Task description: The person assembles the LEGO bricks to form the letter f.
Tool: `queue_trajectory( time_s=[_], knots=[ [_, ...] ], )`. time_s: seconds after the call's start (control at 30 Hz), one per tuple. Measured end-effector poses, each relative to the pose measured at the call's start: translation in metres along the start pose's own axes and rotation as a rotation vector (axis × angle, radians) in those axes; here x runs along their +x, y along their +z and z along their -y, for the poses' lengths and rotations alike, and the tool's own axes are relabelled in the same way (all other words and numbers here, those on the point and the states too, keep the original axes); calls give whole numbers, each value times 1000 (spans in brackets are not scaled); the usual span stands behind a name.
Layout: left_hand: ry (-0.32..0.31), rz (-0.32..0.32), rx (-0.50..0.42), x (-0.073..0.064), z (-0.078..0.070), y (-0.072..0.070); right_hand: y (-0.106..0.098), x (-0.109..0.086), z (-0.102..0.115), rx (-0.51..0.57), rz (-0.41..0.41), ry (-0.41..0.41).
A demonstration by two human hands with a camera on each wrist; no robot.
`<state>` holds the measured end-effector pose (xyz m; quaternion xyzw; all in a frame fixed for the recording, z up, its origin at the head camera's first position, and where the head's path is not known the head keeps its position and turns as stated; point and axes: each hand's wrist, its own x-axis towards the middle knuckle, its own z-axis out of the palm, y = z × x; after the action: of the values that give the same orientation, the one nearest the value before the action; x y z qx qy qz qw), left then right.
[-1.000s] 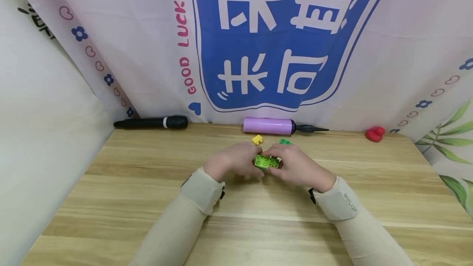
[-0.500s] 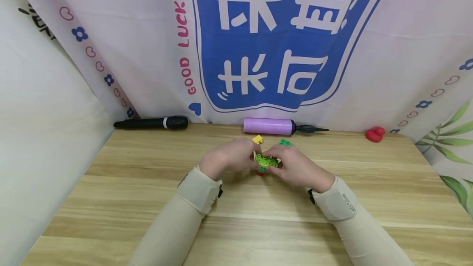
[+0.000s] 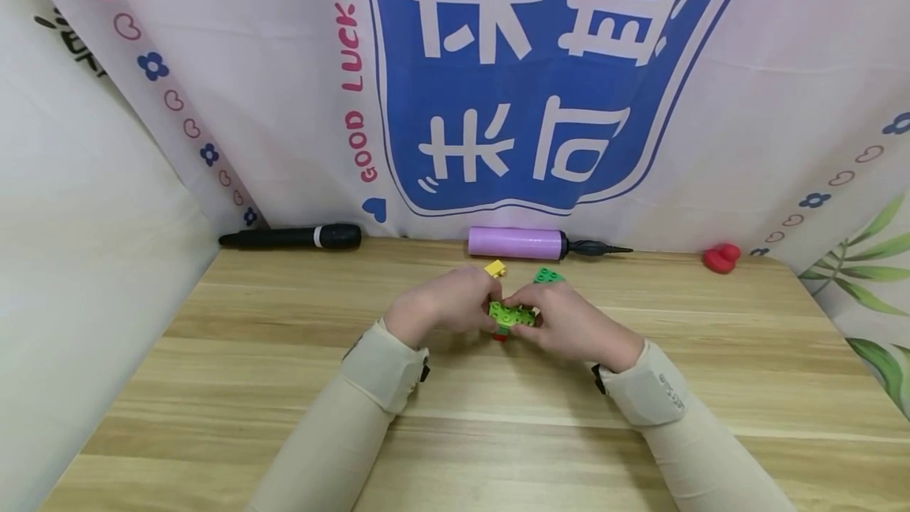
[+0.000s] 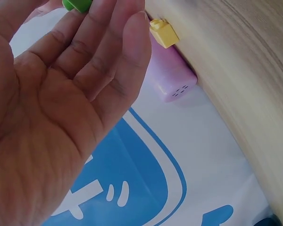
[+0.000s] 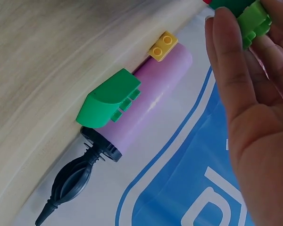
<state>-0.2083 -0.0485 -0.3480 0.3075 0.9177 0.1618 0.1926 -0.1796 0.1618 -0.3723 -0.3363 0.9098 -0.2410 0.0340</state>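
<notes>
In the head view, a light green toy building brick (image 3: 513,315) with studs on top is pinched between both hands. My left hand (image 3: 446,300) grips its left end and my right hand (image 3: 572,322) its right end. Under it, toward the front, show a darker green piece and a red block (image 3: 501,336). The right wrist view catches the light green brick (image 5: 254,22) at the fingertips, against the darker green piece (image 5: 231,5). Only a corner of the light green brick (image 4: 78,4) appears in the left wrist view.
Behind the hands lie a yellow brick (image 3: 495,268) and a green curved brick (image 3: 548,275). Along the back edge are a black microphone-shaped object (image 3: 291,237), a purple hand pump (image 3: 515,243) and a red rounded object (image 3: 722,257). A printed cloth (image 3: 284,101) hangs behind the table (image 3: 498,449).
My left hand has lifted and drawn back slightly, uncovering the red block under the green pieces. The light green brick has shifted a little between the fingers; my right hand has hardly moved.
</notes>
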Motion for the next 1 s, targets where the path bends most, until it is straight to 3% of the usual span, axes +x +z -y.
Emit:
queue_trajectory(
  time_s=[0.33,0.67,1.0],
  knots=[
    [-38,-10,-34,-1,1,2,3,2,-3,-3,-1,-24],
    [-27,-17,-46,0,3,2,1,3,1,-30,19,-22],
    [-8,-19,-54,1,2,2,2,0,-6,42,-7,57]
  ],
)
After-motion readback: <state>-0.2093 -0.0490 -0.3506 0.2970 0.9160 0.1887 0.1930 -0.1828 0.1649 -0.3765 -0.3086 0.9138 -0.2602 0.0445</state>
